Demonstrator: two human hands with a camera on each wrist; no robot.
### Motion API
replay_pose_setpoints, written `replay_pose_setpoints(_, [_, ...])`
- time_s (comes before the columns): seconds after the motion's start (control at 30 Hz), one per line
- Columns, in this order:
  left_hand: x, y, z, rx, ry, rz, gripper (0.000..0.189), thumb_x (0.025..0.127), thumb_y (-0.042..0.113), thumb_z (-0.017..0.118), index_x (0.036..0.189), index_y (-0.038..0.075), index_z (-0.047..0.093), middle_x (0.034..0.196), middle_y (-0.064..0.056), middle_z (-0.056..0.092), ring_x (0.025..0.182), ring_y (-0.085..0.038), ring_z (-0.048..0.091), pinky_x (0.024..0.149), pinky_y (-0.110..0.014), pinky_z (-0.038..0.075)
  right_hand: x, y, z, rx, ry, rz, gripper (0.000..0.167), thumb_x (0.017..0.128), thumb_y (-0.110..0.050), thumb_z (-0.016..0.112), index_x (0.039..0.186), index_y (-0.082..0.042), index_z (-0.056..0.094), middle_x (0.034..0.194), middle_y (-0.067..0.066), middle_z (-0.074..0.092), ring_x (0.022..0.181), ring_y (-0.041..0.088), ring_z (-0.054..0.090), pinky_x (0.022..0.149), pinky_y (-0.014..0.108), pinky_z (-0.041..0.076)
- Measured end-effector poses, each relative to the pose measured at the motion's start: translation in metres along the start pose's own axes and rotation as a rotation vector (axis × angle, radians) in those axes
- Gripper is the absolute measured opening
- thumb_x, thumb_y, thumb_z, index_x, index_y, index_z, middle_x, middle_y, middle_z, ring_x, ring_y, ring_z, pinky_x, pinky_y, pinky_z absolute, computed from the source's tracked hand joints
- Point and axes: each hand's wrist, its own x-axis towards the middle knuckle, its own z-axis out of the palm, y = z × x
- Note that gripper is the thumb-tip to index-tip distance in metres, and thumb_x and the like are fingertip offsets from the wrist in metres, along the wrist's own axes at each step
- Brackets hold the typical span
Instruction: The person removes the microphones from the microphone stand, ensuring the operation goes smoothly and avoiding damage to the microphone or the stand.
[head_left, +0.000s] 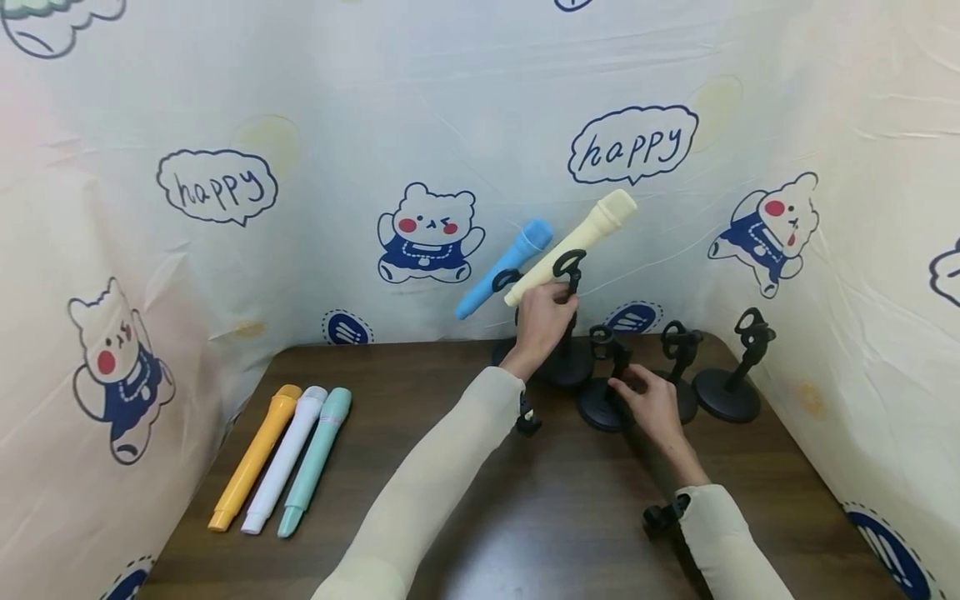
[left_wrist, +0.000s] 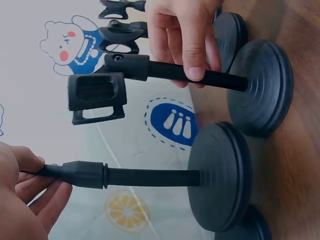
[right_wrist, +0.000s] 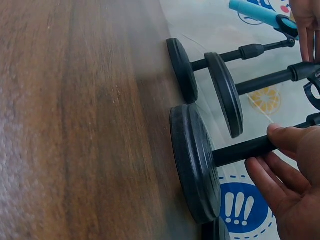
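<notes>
- l hand (head_left: 546, 323) pinches neck of a black stand (left_wrist: 155, 177); r hand (head_left: 651, 407) pinches stem of the 2nd stand (head_left: 600, 406); hands apart
- both stands: round ribbed base, slim stem, clip on top, toward the table (head_left: 540, 517)'s far side (1st base looks raised in r wrist view)
- cream mic (head_left: 588, 233) in 1st stand's clip, long axis slanted, head up & right
- blue mic (head_left: 519, 252) just l of it, similar slant; l hand partly hides its stand
- 2 more stands (head_left: 727, 395) r of r hand
- orange, white & teal mics (head_left: 315, 462) lie side by side, far l
</notes>
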Motion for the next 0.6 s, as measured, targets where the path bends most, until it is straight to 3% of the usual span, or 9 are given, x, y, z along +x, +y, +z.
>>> replay_pose_setpoints(0.17, [-0.004, -0.001, -0.012, -0.025, -0.010, -0.003, 0.014, 0.100, 0.012, 0.073, 0.090, 0.005, 0.081, 0.083, -0.004, 0.080, 0.072, -0.014, 0.066, 0.066, -0.021, 0.049, 0.000, 0.000, 0.000, 0.002, 0.005, -0.007, 0.020, 0.099, -0.022, 0.079, 0.110, -0.006, 0.077, 0.102, 0.016, 0.081, 0.098, 0.034, 0.076, 0.081, 0.036, 0.056])
replay_pose_setpoints(0.4, [-0.010, -0.001, -0.030, -0.044, -0.005, 0.004, 0.011, 0.098, 0.012, 0.076, 0.098, 0.005, 0.084, 0.095, -0.006, 0.084, 0.080, -0.014, 0.075, 0.070, -0.024, 0.056, -0.001, -0.002, 0.003, 0.002, 0.027, -0.011, 0.017, 0.099, -0.018, 0.079, 0.109, -0.005, 0.077, 0.101, 0.017, 0.081, 0.101, 0.037, 0.077, 0.087, 0.050, 0.057])
replay_pose_setpoints(0.6, [-0.018, 0.000, -0.044, -0.079, 0.000, -0.022, 0.013, 0.097, 0.011, 0.076, 0.105, 0.005, 0.084, 0.099, -0.008, 0.084, 0.087, -0.017, 0.080, 0.073, -0.029, 0.062, -0.003, -0.004, 0.005, -0.013, 0.042, 0.010, 0.016, 0.099, -0.020, 0.079, 0.109, -0.007, 0.076, 0.102, 0.014, 0.080, 0.097, 0.032, 0.077, 0.077, 0.032, 0.057])
